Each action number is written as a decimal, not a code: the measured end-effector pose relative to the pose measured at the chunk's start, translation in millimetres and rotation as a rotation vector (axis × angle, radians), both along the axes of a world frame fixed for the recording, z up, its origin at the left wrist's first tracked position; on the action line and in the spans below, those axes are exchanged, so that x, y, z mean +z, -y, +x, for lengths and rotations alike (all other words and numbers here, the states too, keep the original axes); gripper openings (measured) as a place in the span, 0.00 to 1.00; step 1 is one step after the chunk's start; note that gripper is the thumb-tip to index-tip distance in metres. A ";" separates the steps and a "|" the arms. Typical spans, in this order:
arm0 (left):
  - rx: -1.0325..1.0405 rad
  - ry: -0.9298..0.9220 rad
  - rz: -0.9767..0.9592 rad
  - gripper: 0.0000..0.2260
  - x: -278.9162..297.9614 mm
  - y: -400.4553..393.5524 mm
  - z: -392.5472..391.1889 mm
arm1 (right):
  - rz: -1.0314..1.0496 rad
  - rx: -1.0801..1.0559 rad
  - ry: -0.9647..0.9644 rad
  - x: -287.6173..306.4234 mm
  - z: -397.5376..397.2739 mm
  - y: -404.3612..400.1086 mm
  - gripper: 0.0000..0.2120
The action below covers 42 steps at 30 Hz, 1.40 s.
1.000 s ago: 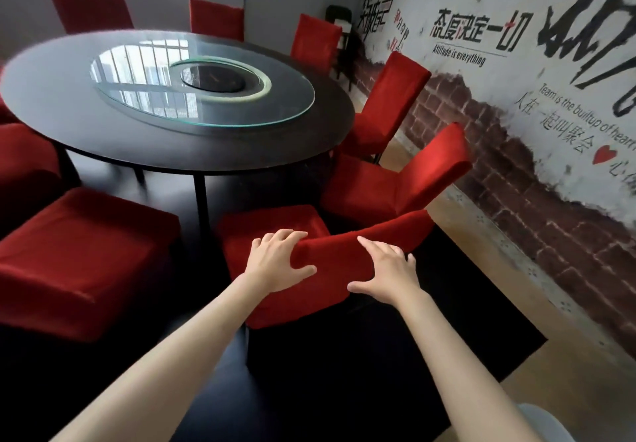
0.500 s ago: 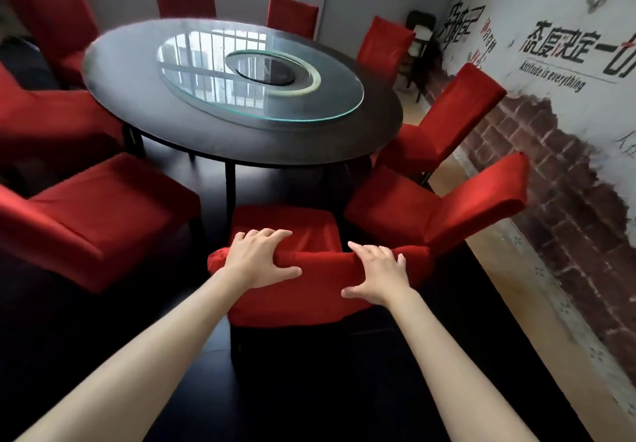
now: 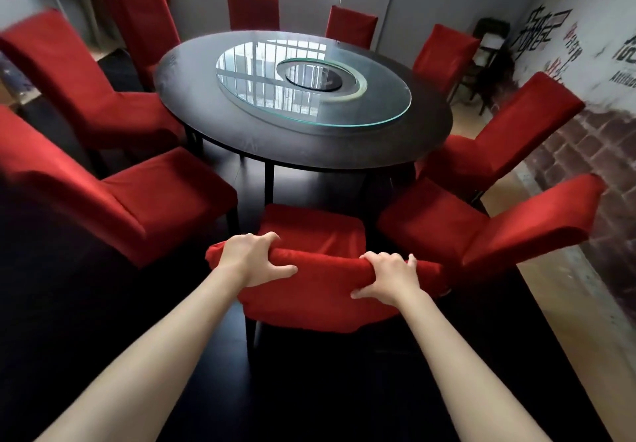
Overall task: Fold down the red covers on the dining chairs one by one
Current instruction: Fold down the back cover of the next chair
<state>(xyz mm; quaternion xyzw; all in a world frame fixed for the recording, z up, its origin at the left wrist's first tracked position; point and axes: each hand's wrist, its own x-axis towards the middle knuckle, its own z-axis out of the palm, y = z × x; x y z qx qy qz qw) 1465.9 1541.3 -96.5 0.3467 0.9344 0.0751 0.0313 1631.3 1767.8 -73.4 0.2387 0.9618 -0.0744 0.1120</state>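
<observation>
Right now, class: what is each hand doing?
Left hand: closed, gripping the red cover at the chair's top edge.
Right hand: closed, gripping the same cover.

Both bare arms outstretched, left grip [image 3: 253, 258] and right grip [image 3: 389, 278] curled, thumbs underneath.

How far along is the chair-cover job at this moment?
Done: none that plainly shows. In hand: the left hand and right hand grip the bunched cover on the nearest chair, rolled partway down. Left: the other chairs round the table, whose covers stand at full height.
</observation>
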 end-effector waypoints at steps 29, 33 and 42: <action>0.028 -0.211 0.126 0.40 -10.1 -3.5 -22.0 | 0.132 0.035 0.012 -6.3 -34.0 -9.4 0.29; 0.016 -0.197 0.113 0.40 -8.8 -2.8 -19.4 | 0.140 0.039 0.017 -5.8 -32.2 -7.8 0.30; -0.013 -0.042 0.152 0.44 3.3 4.9 -14.6 | -0.019 0.041 0.060 2.6 -37.1 -2.4 0.48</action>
